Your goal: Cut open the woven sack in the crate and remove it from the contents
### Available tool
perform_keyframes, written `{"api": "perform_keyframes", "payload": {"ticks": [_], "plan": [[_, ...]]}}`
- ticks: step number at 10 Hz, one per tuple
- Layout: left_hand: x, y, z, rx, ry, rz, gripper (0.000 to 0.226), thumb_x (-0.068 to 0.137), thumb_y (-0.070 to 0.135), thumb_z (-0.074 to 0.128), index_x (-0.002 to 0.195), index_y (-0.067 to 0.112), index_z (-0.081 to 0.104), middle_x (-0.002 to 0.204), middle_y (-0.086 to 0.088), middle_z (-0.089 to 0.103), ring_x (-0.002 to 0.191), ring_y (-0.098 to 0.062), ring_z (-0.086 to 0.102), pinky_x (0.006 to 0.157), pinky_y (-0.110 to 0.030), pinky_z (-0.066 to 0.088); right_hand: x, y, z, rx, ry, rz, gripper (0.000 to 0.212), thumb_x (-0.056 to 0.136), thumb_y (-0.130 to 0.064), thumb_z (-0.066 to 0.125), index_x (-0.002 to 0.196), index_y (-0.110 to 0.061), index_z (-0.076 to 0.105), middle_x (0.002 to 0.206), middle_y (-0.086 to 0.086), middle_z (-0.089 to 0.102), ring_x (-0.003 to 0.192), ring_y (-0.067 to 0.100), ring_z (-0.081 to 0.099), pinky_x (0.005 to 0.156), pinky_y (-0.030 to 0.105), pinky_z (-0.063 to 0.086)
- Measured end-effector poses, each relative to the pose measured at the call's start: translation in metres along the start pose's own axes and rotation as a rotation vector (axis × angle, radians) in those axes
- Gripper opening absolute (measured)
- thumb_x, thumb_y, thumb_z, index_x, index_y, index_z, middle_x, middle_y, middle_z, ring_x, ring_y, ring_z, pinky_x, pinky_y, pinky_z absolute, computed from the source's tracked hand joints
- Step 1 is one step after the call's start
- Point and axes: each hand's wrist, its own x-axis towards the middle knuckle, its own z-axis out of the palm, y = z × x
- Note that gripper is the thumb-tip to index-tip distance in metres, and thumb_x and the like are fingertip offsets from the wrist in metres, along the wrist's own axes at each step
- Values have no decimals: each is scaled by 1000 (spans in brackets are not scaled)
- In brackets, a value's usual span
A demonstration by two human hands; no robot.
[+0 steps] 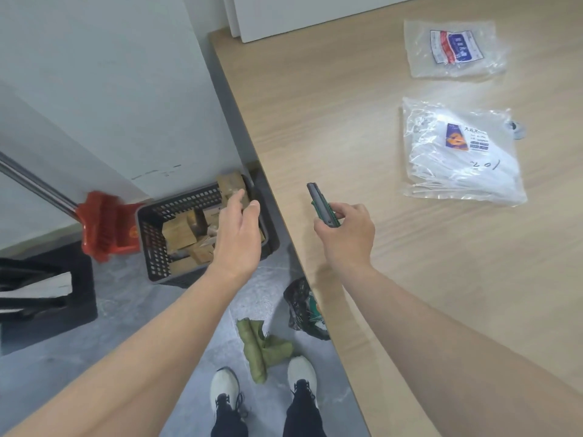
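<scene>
A dark perforated plastic crate (151, 228) stands on the grey floor beside the table's edge, holding several brown paper-wrapped packages (178, 234). My left hand (238, 234) hovers over the crate's right side, fingers apart and holding nothing. My right hand (345, 234) is over the table edge, shut on a green and grey utility knife (318, 200) that points away from me. A crumpled olive-green woven sack (262, 351) lies on the floor between the crate and my white shoes.
A red broom and dustpan (104, 228) lean left of the crate. A black bin (47, 294) stands at the far left. A dark plastic bag (304, 307) lies under the table edge. Two clear plastic packets (457, 152) rest on the wooden table (347, 121).
</scene>
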Motion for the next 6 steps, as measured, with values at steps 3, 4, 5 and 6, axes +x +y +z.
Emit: {"api": "perform_keyframes", "payload": {"ticks": [3,4,5,6], "plan": [[16,-22,16,-35,-30,-51,71,93,59,27,159,32,30,161,1,34,147,-16,34,120,-53,32,10,25,17,-6,-8,26,31,82,-25,81,110,-25,69,99,-6,59,96,16,57,67,16,33],[15,-26,14,-40,-35,-62,74,90,62,28,159,33,31,160,1,34,146,-18,37,119,-52,34,9,30,18,-20,-33,58,32,83,-28,82,110,-26,67,101,-7,57,97,14,58,73,22,39],[11,-29,5,-68,-13,-62,77,86,66,29,157,36,31,158,2,36,145,-19,39,119,-53,34,6,30,16,-59,-36,63,38,82,-34,83,115,-25,65,104,-6,57,100,17,58,77,28,44],[8,-31,-7,-68,26,-50,71,91,61,30,157,35,33,159,2,36,145,-17,38,119,-51,35,1,19,17,-140,29,0,47,81,-41,82,121,-24,64,112,-3,59,103,20,57,90,37,49]]}}
